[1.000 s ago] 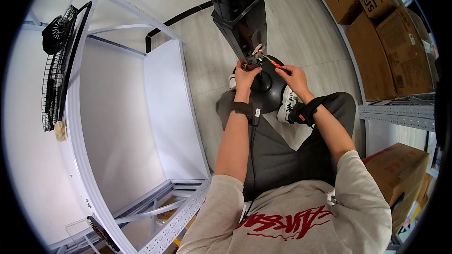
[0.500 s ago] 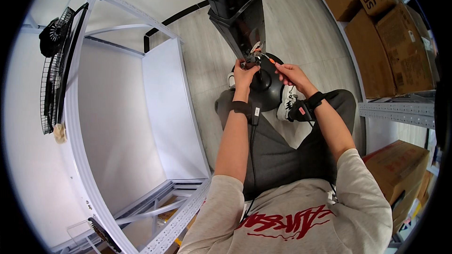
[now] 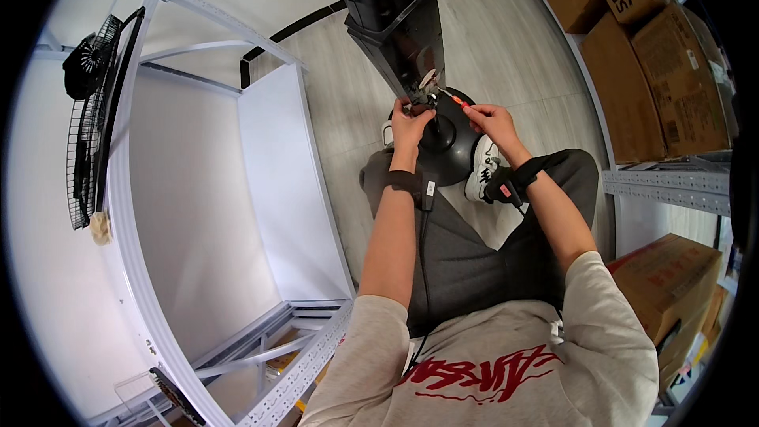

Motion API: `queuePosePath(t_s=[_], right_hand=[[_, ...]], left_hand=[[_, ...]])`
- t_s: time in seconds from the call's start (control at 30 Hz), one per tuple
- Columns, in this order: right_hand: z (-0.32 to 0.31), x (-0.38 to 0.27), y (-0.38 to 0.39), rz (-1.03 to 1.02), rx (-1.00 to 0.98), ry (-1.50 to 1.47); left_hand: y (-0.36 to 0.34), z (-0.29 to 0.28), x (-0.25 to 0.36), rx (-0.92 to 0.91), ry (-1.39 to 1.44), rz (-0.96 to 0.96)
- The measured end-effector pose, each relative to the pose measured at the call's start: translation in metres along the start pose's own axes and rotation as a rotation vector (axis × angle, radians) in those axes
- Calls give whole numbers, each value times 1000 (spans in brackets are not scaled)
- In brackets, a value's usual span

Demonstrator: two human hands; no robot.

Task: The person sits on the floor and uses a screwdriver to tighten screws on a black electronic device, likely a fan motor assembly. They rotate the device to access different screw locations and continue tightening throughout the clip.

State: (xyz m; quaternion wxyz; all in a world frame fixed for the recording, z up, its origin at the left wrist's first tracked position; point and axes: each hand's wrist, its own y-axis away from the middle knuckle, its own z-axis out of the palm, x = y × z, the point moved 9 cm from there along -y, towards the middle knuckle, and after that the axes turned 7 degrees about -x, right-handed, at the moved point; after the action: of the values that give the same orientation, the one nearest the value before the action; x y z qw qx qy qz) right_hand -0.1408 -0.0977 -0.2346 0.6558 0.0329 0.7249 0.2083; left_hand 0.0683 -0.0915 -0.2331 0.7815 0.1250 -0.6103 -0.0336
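Note:
A black stand appliance, probably a pedestal fan, has a boxy glossy housing (image 3: 403, 35) and a round black base (image 3: 443, 170). Pale wires or small parts (image 3: 428, 79) show at the opened lower end of the housing. There, my left hand (image 3: 409, 133) is closed with thumb and fingers around a small dark part (image 3: 419, 109); its exact shape is hidden. My right hand (image 3: 494, 125) grips a screwdriver (image 3: 458, 101) with an orange-red handle. Its thin shaft points up and left to the wires; whether the tip touches anything is too small to tell.
White metal shelving (image 3: 273, 166) stands on the left, with a black wire fan grille (image 3: 84, 130) beyond it. On the right, a rack (image 3: 668, 190) bears several cardboard boxes (image 3: 624, 91). Another box (image 3: 668, 277) sits lower down. My shoe (image 3: 484, 170) is beside the base.
My right hand has shifted slightly, and more of the screwdriver's handle shows. The housing's upper part has moved a little left. My left hand stays in place.

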Motion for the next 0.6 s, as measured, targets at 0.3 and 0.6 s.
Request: queuePosePath(t_s=[0.3,0.6], right_hand=[[20,53,0,605,-561,-719],[4,16,-2,141,-124,-119]], left_hand=[[4,7,5,13,35,-32],[7,4,6,35,-69,-88]])
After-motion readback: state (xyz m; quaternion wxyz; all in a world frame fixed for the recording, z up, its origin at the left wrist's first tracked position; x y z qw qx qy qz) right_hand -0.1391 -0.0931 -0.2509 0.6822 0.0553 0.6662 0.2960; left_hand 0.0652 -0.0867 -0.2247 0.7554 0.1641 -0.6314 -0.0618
